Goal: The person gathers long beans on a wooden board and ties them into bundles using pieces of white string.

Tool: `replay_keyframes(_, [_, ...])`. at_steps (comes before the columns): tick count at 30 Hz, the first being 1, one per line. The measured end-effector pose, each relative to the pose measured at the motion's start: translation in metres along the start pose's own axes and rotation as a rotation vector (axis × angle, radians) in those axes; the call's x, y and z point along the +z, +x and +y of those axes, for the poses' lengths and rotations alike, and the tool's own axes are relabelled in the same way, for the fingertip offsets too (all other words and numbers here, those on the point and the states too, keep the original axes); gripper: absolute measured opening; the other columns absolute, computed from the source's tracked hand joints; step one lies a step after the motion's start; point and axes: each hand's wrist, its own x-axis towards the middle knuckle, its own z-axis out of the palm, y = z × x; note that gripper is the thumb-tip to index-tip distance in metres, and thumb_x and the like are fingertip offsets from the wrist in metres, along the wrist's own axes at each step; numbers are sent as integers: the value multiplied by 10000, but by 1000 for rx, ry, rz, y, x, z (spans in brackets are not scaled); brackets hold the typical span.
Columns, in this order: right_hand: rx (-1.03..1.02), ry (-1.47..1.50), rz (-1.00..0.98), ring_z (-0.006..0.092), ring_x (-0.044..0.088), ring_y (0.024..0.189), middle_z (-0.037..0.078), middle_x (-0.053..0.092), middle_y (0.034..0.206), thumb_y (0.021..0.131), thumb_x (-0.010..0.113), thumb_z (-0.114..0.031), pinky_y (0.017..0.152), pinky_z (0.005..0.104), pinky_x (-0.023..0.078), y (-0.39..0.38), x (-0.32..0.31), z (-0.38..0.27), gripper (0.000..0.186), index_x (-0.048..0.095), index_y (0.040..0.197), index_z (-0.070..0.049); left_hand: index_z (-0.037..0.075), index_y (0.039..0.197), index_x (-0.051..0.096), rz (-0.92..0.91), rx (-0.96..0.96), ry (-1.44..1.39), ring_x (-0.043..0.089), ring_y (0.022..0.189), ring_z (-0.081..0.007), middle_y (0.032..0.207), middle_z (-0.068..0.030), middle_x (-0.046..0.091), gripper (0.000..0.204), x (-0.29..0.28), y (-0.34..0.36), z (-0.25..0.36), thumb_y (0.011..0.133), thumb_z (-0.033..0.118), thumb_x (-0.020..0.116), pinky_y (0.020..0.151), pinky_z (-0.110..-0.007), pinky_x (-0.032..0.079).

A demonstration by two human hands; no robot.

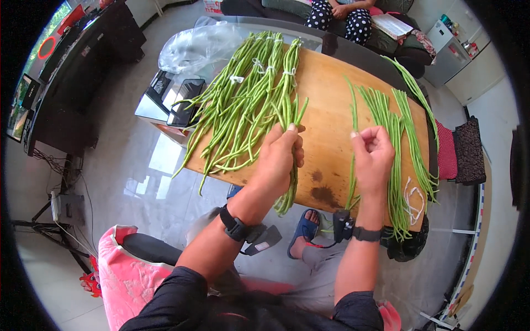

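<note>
My left hand [277,156] is closed around a bunch of long green beans [287,199], whose ends stick out above and below the fist over the table's near edge. Between the thumb and fingers of my right hand [374,157], one or two long beans [354,105] are pinched, hanging down past the palm. Tied bundles of long beans [243,96] lie on the table's left side, bound with white ties [258,65]. Right of my right hand, loose long beans [398,171] rest in groups, with white string [411,203] beside them.
The wooden table [326,71] has dark stains near its front edge. A clear plastic bag [201,47] and a box [160,118] with dark items stand at its left. Another person [345,14] sits beyond the table. A pink-covered chair [130,276] is beneath me.
</note>
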Motion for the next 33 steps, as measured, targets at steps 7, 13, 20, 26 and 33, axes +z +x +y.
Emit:
replay_keyframes(7, [58, 102, -246, 35, 536, 620, -23, 576, 688, 898, 732, -48, 558, 240, 445, -47, 39, -31, 205, 532, 855, -44, 14, 1140, 606, 101, 7, -79, 506, 727, -137, 853, -18, 542, 293, 3, 3, 5, 1062, 288, 534, 660, -311, 447])
replay_keyframes(13, [51, -1, -326, 132, 597, 593, 49, 607, 664, 863, 750, -40, 578, 311, 492, -64, 55, -26, 209, 541, 858, -36, 23, 1132, 615, 103, 55, 32, 499, 726, -122, 851, -13, 540, 328, 0, 0, 7, 1065, 337, 550, 647, -278, 434])
replay_keyframes(20, [33, -17, -354, 260, 647, 642, 133, 644, 715, 836, 755, -30, 618, 387, 521, -64, 56, -15, 215, 544, 878, -20, 32, 1141, 618, 109, 86, 115, 504, 732, -105, 840, 3, 520, 285, 8, -4, 5, 1077, 299, 542, 635, -250, 431])
replay_keyframes(26, [20, -67, -545, 318, 685, 690, 191, 682, 792, 836, 745, -34, 637, 405, 541, -57, 47, -28, 194, 589, 941, 16, 27, 1118, 611, 99, 174, 9, 505, 677, -105, 818, 5, 533, 278, -6, 2, 9, 1082, 291, 532, 614, -270, 457])
replay_keyframes(33, [91, -116, -924, 278, 690, 698, 117, 732, 849, 857, 751, -129, 680, 366, 560, -37, 10, 2, 208, 656, 984, 5, 32, 1166, 560, 3, 149, -296, 437, 701, -112, 863, 1, 505, 286, -33, 10, 39, 1105, 301, 484, 610, -287, 401])
